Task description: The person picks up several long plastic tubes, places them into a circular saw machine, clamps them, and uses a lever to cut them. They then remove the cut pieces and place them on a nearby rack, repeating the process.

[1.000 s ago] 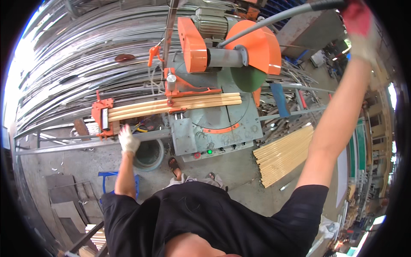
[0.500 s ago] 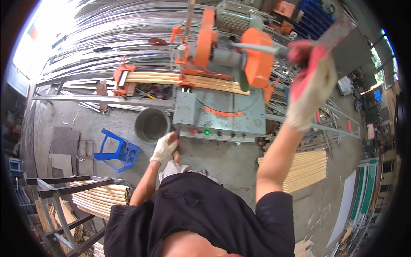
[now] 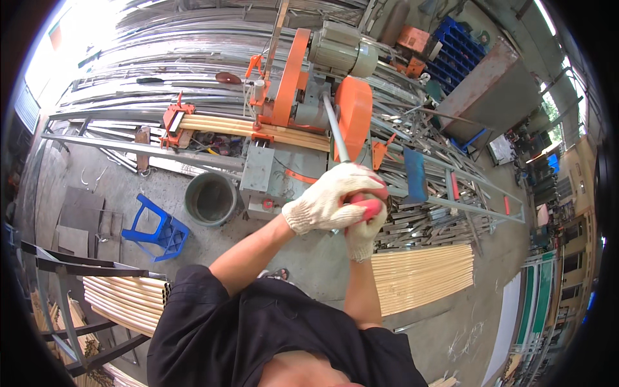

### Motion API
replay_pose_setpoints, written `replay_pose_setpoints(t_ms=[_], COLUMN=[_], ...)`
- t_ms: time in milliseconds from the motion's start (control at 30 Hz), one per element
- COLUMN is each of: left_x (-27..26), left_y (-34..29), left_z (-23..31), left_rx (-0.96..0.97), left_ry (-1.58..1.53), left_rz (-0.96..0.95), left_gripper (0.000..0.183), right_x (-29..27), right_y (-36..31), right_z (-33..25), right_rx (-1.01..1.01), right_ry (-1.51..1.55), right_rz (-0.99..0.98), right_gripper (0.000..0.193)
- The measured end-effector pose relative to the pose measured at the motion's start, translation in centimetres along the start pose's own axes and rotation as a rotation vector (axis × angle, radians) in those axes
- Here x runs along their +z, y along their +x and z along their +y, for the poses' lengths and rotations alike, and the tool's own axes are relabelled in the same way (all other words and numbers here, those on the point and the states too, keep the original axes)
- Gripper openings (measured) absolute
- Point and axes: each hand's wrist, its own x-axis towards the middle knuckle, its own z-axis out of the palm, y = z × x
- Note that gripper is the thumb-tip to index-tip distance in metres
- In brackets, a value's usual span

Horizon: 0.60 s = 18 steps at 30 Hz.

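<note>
Both my hands wear off-white work gloves with pink-red palms and fingertips. They meet in front of an orange and grey cut-off saw, at the end of its steel lever (image 3: 336, 132). My left hand (image 3: 336, 198) is closed around the lever's end, which its fingers cover. Just below and right of it, my right hand (image 3: 367, 226) is also closed, pressed against the left at the grip. The saw's orange blade guard (image 3: 354, 119) stands beyond the lever. Long pale-gold strips (image 3: 222, 125) lie across the grey saw table (image 3: 261, 166), held by orange clamps; their right ends disappear behind the guard.
On the floor at left are a dark round bucket (image 3: 211, 198) and a blue plastic stool (image 3: 157, 229). Stacked gold strips (image 3: 422, 276) lie to the right; more rest on a dark metal rack (image 3: 97, 267). Loose metal lengths (image 3: 422, 222) pile up beside and behind the saw.
My right hand has pulled the lever down and toward me from the upper right. The saw head has swung down with it. My left hand has risen from the table's front to join the right.
</note>
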Motion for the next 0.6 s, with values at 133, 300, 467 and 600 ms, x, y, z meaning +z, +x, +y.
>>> replay_pose_setpoints(t_ms=[133, 300, 467, 600], left_x=[1.5, 2.5, 2.1, 1.8], left_y=[-2.1, -3.0, -3.0, -3.3], left_z=[-0.9, -1.9, -1.7, -1.7], left_rx=[0.005, 0.060, 0.088, 0.111], left_ry=[-0.128, -0.147, -0.156, -0.156], left_rz=[0.133, 0.231, 0.219, 0.228], left_gripper=[0.032, 0.033, 0.031, 0.030], right_x=[0.7, 1.8, 2.2, 2.2], right_y=[-0.1, -0.2, -0.6, -1.2], right_z=[-1.1, -1.7, -1.5, -0.6], right_rx=[0.024, -0.123, -0.106, -0.125], right_ry=[-0.204, -0.303, -0.351, -0.397], right_rz=[-0.063, 0.023, 0.048, 0.054], right_gripper=[0.023, 0.021, 0.020, 0.021])
